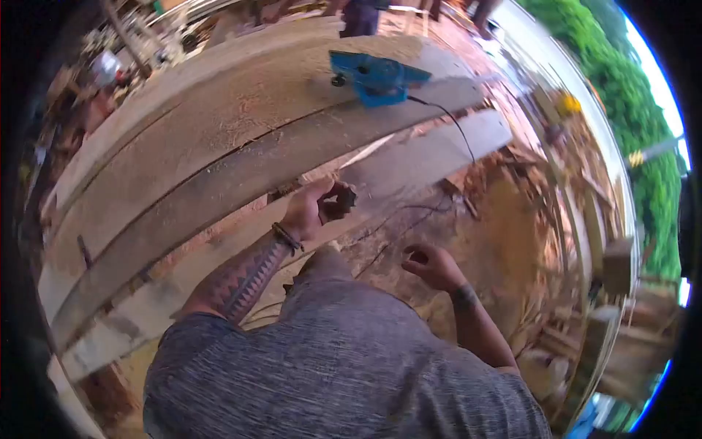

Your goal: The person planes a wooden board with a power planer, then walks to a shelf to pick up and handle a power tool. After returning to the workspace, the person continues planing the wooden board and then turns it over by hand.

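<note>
Work yard: timber scraps are lying along the right side, green trees [596, 44] are showing beyond, and mixed clutter [102, 80] is filling the far left.
Wide board [197, 132]: it is running lengthwise from near left to far right; pale shavings [252, 110] are lying scattered over its top.
Middle board [241, 162]: it is lying along the wide board's near edge, a dark seam showing between them.
Near board [446, 148]: it is lying nearest the wearer, a gap separating it from the middle board; its right end is reaching past the left hand.
Blue power tool [380, 74]: it is resting towards the wide board's right end, by the near edge; neither hand is touching it.
Cord [457, 128]: it is trailing from the tool across the middle board to the near board's right end.
Left hand [311, 208]: it is hovering or resting over the near board's far edge, contact unclear; fingers are curling inward, and whether they are grasping anything cannot be told.
Right hand [435, 268]: it is hanging off the near board's near edge, above littered ground [501, 227]; fingers are bending loosely, released.
Wristband [287, 237]: it is circling the left wrist.
</note>
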Motion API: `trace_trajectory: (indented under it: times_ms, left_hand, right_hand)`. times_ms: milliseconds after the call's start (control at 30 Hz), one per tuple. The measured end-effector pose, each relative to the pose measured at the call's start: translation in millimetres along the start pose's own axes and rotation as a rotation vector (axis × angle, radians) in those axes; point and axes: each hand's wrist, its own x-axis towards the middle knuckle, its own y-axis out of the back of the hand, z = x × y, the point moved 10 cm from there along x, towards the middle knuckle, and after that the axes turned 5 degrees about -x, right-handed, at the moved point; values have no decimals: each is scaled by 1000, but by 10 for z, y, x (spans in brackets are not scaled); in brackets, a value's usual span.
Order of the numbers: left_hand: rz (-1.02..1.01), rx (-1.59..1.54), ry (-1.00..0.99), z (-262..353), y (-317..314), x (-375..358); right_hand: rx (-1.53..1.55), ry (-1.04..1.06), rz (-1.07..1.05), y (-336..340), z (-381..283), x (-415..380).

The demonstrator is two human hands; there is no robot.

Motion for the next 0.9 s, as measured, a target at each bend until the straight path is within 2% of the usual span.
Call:
trace_trajectory:
  times_ms: [67, 100, 267, 333, 367, 433, 467, 567, 633, 667, 733, 833, 867, 900]
  left_hand:
    - [69, -23, -63, -43, 45, -228]
    - [52, -103, -92, -38, 61, 435]
    - [127, -219, -113, -60, 486, 922]
    - [211, -298, -89, -73, 397, 1008]
    - [227, -231, -138, -65, 389, 1072]
    - [264, -71, -217, -69, 441, 1179]
    - [389, 381, -132, 68, 330, 1076]
    - [339, 247, -456, 32, 203, 1117]
    - [420, 78, -519, -91, 235, 1040]
    - [456, -8, -554, -169, 227, 1009]
    - [586, -92, -592, -283, 146, 898]
    - [825, -307, -650, -682, -62, 721]
    - [900, -391, -668, -833, -147, 676]
    - [990, -203, -715, -827, -245, 611]
  right_hand:
    - [-4, 107, -33, 8, 7, 205]
    - [-133, 113, -48, 533, 113, 781]
    - [-362, 296, -101, 964, -297, 2049]
    - [-550, 561, 38, 1178, -640, 2457]
    - [-622, 705, 118, 1258, -779, 2682]
    - [-726, 787, 261, 1447, -722, 3409]
    - [-799, 792, 243, 1511, -877, 3640]
    - [-1046, 814, 145, 1448, -1227, 4001]
    - [-1223, 831, 96, 1238, -1257, 4201]
    - [-1203, 855, 110, 1221, -1280, 4256]
    - [-1166, 903, 134, 1234, -1197, 4402]
    - [-1029, 1166, 135, 1165, -825, 4869]
    - [-1113, 1246, 181, 1201, -855, 4839]
    - [-1194, 1324, 258, 1287, -963, 4800]
